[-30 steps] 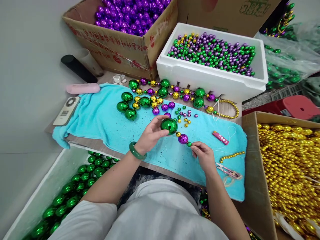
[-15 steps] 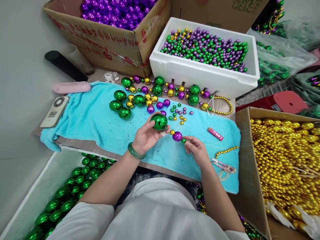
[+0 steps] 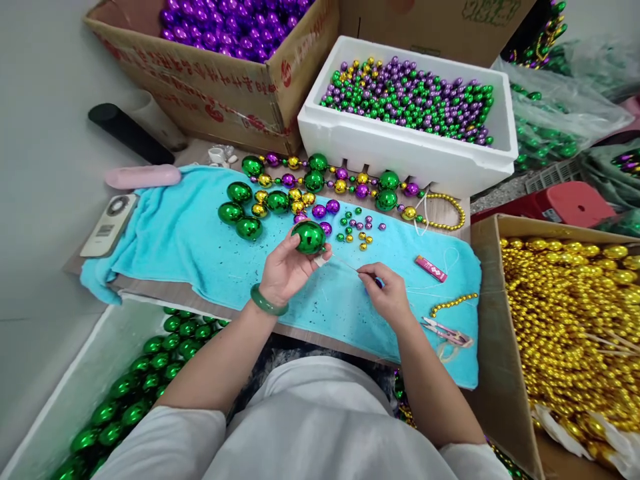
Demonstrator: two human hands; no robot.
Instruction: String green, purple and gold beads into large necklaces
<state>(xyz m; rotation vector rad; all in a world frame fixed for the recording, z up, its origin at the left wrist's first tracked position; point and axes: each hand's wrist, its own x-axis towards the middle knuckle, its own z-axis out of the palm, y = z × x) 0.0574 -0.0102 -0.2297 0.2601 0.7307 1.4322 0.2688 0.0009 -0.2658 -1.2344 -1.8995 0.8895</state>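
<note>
My left hand [image 3: 283, 270] is closed around a large shiny green bead [image 3: 309, 237], with a scrap of white at the fingertips. From this bead a thin string [image 3: 346, 265] runs taut to my right hand [image 3: 389, 293]. The right fingers pinch the string, and a bit of a purple bead [image 3: 379, 283] shows under them; other beads there are hidden. Beyond my left hand, loose large green beads [image 3: 240, 193], gold beads [image 3: 296, 195] and purple beads [image 3: 333, 207] lie on a turquoise towel [image 3: 200, 240]. Small mixed beads [image 3: 369, 220] lie to their right.
A finished-looking bead strand [image 3: 314, 181] lies along the back. Behind it stand a white foam box [image 3: 400, 137] and a cardboard box [image 3: 240, 100] of purple beads. Pink-handled snips [image 3: 447, 332], a red packet [image 3: 431, 269] and a short gold chain [image 3: 453, 303] lie at right.
My right hand has closed over the small gold, purple and green beads, which have slid right along the string, baring a stretch of it. My left hand has shifted slightly left with the green bead.
</note>
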